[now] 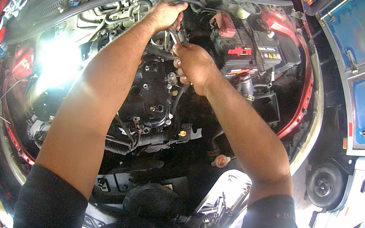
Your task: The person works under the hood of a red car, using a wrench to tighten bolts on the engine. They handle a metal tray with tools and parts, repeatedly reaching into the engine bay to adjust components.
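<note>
Slim silver metal tool (173, 37) held deep in red car's engine bay, above black engine cover (150, 91). Left hand (165, 14) clenched on upper end, right hand (194, 66) gripped lower. Slip risked: tool dropped among hoses, knuckles struck; black battery (249, 48) terminals near.

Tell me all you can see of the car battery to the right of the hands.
The car battery is a black, plastic-looking box with red and yellow labels. A red cover caps one terminal at its upper left. It sits level in the engine bay by the red fender edge, right of the right hand. Neither hand touches it.
</note>
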`<action>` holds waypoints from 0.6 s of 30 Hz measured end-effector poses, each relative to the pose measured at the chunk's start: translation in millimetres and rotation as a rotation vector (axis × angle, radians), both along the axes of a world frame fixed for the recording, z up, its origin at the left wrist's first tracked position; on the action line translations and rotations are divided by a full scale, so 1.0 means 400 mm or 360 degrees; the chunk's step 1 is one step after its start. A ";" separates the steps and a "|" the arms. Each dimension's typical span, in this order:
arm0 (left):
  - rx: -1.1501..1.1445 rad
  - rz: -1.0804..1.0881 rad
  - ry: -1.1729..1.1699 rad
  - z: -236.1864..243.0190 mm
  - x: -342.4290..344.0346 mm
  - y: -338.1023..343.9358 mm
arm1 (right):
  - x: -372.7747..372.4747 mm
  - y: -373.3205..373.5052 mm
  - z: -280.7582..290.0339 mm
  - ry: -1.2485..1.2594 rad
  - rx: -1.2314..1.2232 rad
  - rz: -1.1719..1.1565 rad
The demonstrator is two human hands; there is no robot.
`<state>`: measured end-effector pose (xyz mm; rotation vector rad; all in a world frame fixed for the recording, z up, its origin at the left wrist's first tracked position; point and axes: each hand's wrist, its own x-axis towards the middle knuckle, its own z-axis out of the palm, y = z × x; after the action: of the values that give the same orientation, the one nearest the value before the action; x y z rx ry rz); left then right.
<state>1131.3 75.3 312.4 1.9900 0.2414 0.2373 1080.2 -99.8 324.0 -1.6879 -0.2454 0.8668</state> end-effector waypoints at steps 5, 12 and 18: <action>-0.0200 0.0244 -0.0079 0.109 -0.069 -0.078 | 0.036 -0.094 0.081 -0.0916 -0.0426 0.0454; 0.0102 -0.0674 -0.0957 0.246 -0.525 -0.353 | -0.322 -0.433 0.184 -0.0536 0.0326 0.0339; 0.0256 -0.1149 -0.0275 0.144 -0.845 -0.477 | -0.689 -0.680 0.139 0.0616 0.0637 -0.0059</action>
<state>793.2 -115.5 370.1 2.0659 -0.6185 -0.0412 804.6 -371.7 379.5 -1.1267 -0.1118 1.0210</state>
